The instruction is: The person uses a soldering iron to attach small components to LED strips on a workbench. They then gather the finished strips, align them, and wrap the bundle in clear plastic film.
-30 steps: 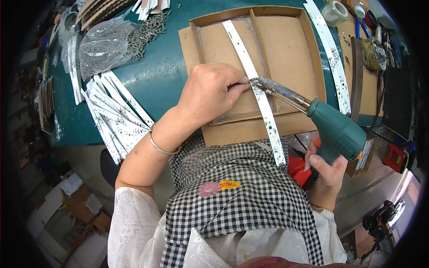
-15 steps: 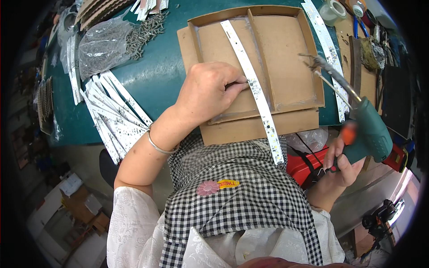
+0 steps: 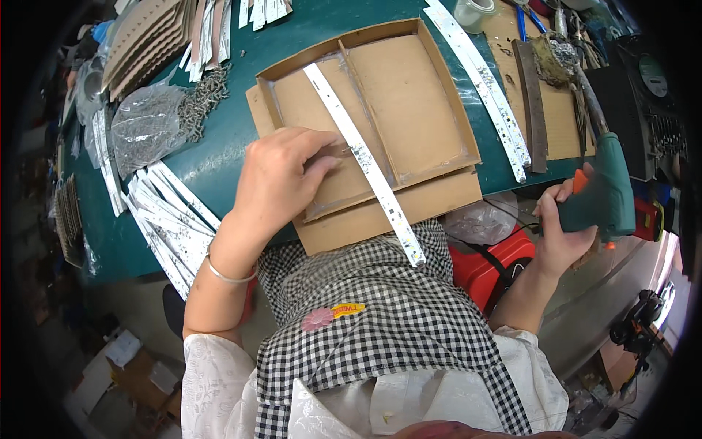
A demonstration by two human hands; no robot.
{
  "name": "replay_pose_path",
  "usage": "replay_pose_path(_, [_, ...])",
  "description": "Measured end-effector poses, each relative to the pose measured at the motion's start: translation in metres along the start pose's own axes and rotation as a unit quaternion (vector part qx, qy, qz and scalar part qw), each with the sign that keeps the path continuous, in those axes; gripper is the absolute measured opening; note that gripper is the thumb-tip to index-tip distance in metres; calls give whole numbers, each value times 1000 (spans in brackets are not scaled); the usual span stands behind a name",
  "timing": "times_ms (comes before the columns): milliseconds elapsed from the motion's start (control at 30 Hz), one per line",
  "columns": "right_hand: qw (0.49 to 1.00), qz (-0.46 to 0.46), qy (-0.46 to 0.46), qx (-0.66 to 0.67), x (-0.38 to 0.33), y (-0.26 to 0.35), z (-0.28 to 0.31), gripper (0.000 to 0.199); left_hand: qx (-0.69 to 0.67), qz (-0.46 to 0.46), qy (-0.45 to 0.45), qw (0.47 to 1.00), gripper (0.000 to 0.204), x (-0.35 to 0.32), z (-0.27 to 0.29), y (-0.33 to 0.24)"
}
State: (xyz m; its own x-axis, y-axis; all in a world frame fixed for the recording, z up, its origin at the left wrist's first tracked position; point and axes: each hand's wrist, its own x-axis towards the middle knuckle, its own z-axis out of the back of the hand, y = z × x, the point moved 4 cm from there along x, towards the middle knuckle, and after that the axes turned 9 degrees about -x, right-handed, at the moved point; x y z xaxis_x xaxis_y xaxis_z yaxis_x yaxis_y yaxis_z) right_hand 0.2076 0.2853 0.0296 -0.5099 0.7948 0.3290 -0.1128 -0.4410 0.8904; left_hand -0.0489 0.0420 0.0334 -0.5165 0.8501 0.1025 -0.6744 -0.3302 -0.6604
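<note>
One strip (image 3: pixel 368 167), overhanging near edge of cardboard tray (image 3: pixel 413 91), is needing steady support. Left hand (image 3: pixel 281 170): gaping narrowly; right hand (image 3: pixel 561 235): gripping soldering gun (image 3: pixel 614 183).

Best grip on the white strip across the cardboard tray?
Probably pinch the white strip by its long edges at the near end, coming from the near side: that end juts past the cardboard tray, so both edges look free. The left hand is close to its middle.

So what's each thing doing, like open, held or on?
Cardboard tray: open-topped
White strip: lying across the tray
Left hand: partly open, beside the strip
Right hand: holding the green tool
Green tool: held; on or off, can't tell
Clear bag: bulging
</note>
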Motion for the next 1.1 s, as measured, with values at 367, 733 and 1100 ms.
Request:
replay_pose_path(367, [958, 67, 0, -278, -4, -34, -19, 33, 56, -215, 92, 971, 28, -32, -34, -79])
replay_pose_path(733, [978, -18, 35, -203, -14, -87, -13, 38, 77, -263, 101, 957, 22, -66, 0, -88])
replay_pose_path(1100, [994, -93, 1, 48, 1, -31, -13, 54, 184, -22, 109, 977, 24, -125, 66, -15])
